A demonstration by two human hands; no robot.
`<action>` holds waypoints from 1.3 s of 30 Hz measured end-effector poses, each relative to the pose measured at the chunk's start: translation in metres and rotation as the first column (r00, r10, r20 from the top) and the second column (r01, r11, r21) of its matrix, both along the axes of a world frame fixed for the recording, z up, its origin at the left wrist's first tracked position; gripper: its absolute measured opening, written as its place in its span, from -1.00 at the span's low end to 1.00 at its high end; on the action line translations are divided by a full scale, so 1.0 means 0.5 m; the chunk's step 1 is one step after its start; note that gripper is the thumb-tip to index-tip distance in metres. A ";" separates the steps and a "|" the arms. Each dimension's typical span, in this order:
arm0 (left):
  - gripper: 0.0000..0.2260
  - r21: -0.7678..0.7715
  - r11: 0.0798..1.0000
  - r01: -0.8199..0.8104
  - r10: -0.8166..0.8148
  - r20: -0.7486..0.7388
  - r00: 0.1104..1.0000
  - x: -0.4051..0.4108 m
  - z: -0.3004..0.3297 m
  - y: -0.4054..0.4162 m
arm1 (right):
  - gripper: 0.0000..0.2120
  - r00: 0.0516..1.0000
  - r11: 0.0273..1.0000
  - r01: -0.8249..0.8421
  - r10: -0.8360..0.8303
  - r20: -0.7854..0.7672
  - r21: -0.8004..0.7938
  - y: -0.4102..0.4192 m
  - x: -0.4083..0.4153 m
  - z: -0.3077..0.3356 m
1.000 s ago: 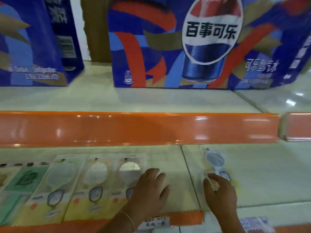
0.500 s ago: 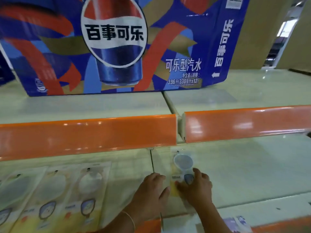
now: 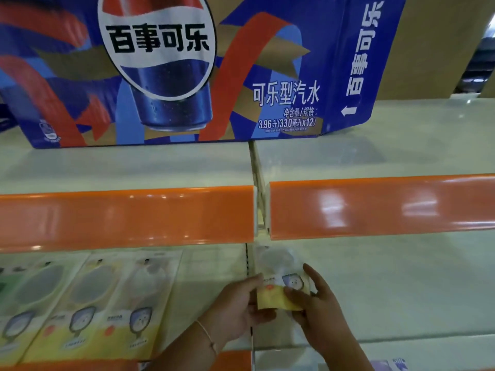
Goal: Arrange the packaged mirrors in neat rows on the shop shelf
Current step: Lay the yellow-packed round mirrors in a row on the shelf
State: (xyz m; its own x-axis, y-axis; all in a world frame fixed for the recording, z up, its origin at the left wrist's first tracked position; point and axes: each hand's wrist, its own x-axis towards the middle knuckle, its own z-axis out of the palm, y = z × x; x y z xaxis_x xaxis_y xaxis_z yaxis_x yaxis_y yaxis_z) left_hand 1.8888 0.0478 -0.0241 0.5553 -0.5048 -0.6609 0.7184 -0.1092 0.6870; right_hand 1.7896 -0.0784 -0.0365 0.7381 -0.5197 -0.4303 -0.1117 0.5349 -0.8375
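While both hands now close on the stray packaged mirror, it sits just right of the seam between the two lower shelf panels, whereas a second ago it lay further right with only the right hand near it and the left hand flat on the shelf beside the row.

Left hand: fingers curled at the packet's left edge, thumb under the yellow card; appears to pinch it. Right hand: thumb on the card's lower right, fingers spread along the right edge, holding it. Whether the packet is lifted or lying on the lower shelf cannot be told (the upper, clear part of the wrapper is blurred).

Judgement: the packet has been pulled toward the row, so what is left is to bring it across the seam into the bare gap beside the last packet.

Row of packaged mirrors on the left panel: lying flat, edge to edge, yellow cards toward the front; a greenish packet shows at the far left edge.

Upper shelf: one blue cola carton, printed as twelve cans, standing on it; contents not visible. Orange price rails front the upper shelf.
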 end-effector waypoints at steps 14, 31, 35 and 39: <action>-0.87 0.185 0.978 0.093 -0.134 0.220 0.966 0.012 -0.012 0.053 | -0.72 0.985 0.978 -0.115 0.135 -0.106 0.176 0.037 0.006 -0.001; -0.82 0.182 0.983 -0.020 -0.027 0.252 0.967 0.079 0.020 0.221 | -0.87 0.935 0.887 -0.338 0.278 -0.219 -0.315 0.186 0.093 0.028; -0.82 0.247 0.968 0.045 -0.108 0.249 0.962 0.096 0.027 0.265 | -0.86 0.925 0.840 -0.366 0.283 -0.252 -0.402 0.219 0.108 0.032; -0.76 0.382 0.922 0.063 -0.246 0.454 0.856 0.115 0.019 0.302 | -0.87 0.939 0.810 -0.320 0.201 -0.281 -0.492 0.240 0.131 0.012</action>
